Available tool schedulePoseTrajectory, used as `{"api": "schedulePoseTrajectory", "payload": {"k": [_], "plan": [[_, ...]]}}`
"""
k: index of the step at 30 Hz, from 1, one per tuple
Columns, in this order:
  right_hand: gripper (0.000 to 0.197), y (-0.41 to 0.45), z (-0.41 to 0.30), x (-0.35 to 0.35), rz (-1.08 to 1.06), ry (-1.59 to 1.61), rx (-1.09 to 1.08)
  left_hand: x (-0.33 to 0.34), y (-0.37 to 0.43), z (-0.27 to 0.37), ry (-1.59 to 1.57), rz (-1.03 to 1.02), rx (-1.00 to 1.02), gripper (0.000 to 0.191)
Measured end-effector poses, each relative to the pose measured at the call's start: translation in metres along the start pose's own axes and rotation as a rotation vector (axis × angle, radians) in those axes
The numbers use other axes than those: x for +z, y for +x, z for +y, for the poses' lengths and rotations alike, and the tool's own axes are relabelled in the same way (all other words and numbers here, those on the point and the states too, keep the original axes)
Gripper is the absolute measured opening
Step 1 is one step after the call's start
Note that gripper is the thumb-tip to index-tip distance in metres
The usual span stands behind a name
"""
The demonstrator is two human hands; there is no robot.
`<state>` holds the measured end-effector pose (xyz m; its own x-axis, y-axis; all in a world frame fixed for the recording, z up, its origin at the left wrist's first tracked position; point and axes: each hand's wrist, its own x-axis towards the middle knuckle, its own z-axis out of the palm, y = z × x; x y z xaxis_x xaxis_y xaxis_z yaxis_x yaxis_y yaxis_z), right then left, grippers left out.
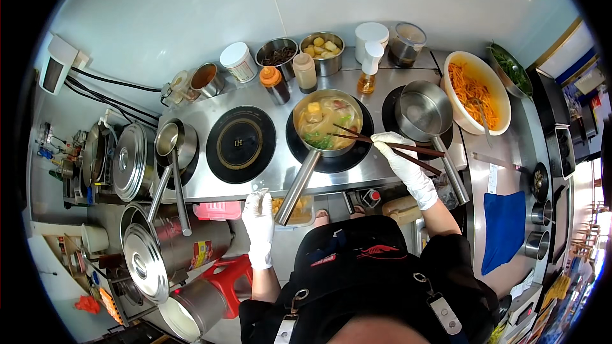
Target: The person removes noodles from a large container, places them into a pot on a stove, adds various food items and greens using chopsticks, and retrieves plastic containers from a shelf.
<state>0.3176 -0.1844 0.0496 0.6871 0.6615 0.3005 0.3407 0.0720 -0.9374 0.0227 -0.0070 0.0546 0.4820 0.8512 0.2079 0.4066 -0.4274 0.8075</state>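
Note:
My right hand [401,165], in a white glove, holds a pair of dark chopsticks [418,150] with their tips over the soup in a steel saucepan [308,150]. Broth, noodles, green herbs [319,140] and a yellow chunk [313,109] show in that pan, which sits on a round black hob. My left hand [258,227], gloved too, is at the counter's front edge, left of the pan's handle [297,188]; its fingers are bunched and no object shows in them. A second saucepan [424,110] with a little clear liquid stands to the right.
Sauce bottles [274,85], a spray bottle [370,67] and steel pots of food [323,64] line the back. A black hob plate [241,144] lies to the left, beside a pot with a ladle [180,191]. A bowl of orange shreds [502,122] and a blue cloth [503,231] are at right.

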Motion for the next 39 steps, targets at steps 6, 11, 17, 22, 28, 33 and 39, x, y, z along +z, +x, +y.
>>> {"api": "schedulePoseTrajectory", "payload": {"k": [6, 11, 17, 22, 28, 33, 39], "plan": [[0.009, -0.003, 0.002, 0.001, 0.001, -0.004, -0.006, 0.000, -0.002, -0.003, -0.009, -0.003, -0.003, 0.013], [0.009, -0.002, 0.002, 0.001, -0.004, 0.003, -0.023, 0.000, -0.002, -0.003, -0.017, -0.005, -0.008, 0.013], [0.009, -0.003, 0.000, 0.000, -0.016, -0.008, 0.011, 0.006, -0.004, -0.016, -0.031, -0.018, -0.004, 0.015], [0.010, 0.005, -0.015, 0.004, -0.043, -0.007, -0.025, 0.019, -0.015, -0.030, 0.214, -0.238, -0.122, 0.038], [0.013, 0.025, -0.010, 0.040, -0.253, -0.025, -0.030, 0.033, -0.020, -0.034, 0.247, -0.309, -0.153, 0.045], [0.016, 0.048, 0.004, 0.036, -0.143, -0.061, -0.015, 0.032, -0.019, -0.024, 0.305, -0.333, -0.197, 0.041], [0.011, 0.038, 0.016, -0.001, -0.003, -0.133, -0.038, 0.030, -0.018, -0.019, 0.301, -0.332, -0.197, 0.039]]}}
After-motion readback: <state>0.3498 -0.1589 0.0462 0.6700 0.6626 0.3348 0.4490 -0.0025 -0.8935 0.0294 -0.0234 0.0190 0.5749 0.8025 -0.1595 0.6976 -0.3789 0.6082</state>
